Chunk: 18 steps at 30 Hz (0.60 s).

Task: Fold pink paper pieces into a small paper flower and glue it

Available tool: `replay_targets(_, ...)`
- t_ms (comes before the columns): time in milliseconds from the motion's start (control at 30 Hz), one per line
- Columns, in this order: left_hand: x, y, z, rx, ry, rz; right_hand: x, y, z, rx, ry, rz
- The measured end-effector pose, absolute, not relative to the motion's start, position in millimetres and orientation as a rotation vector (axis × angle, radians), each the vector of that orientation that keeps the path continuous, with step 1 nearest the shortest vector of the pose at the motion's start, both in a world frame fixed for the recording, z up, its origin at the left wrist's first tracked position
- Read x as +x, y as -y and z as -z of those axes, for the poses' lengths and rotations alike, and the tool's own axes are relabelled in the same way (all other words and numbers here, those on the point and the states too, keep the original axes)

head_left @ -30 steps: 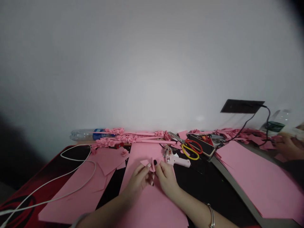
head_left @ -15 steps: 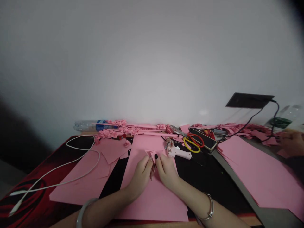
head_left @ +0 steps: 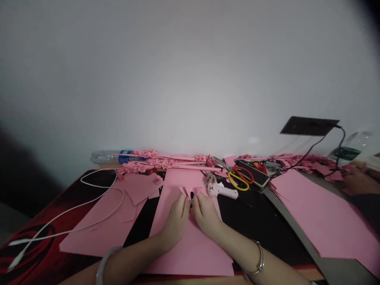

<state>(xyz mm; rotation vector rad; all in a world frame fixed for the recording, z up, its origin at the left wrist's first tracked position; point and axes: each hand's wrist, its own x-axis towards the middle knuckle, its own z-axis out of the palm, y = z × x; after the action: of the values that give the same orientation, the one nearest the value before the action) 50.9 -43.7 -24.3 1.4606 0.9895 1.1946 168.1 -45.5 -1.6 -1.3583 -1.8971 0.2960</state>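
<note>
A small folded piece of pink paper is pinched between my two hands, over the middle of the table. My left hand grips its left side, fingers closed. On the other side my right hand holds it, the dark-nailed thumb pressed on the paper. Fingers cover its lower part. Beneath both hands lies a long pink sheet. A white glue gun rests just beyond my right hand, near scissors with red and yellow handles.
Pink paper flowers on rolled stems lie along the wall beside a plastic bottle. A white cable loops over pink sheets at left. More pink sheets lie at right, near another person's hand.
My hands have shifted slightly, and more of the folded paper's top edge shows, spread wider between them. The other person's hand at right has moved a little lower and its fingers have changed position.
</note>
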Motion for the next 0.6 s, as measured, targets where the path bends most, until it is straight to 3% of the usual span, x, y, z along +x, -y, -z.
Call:
replay_targets(333, 44.4, 37.8, -3.1, 1.446, -0.936, -1.214, 177.1, 42.5, -4.1, -1.314, 1.947, -0.439)
replay_targets(600, 39.0, 36.3, -5.9, 1.324, -0.839, -1.152, 178.2, 38.5, -8.3, -1.308, 1.765, -0.815)
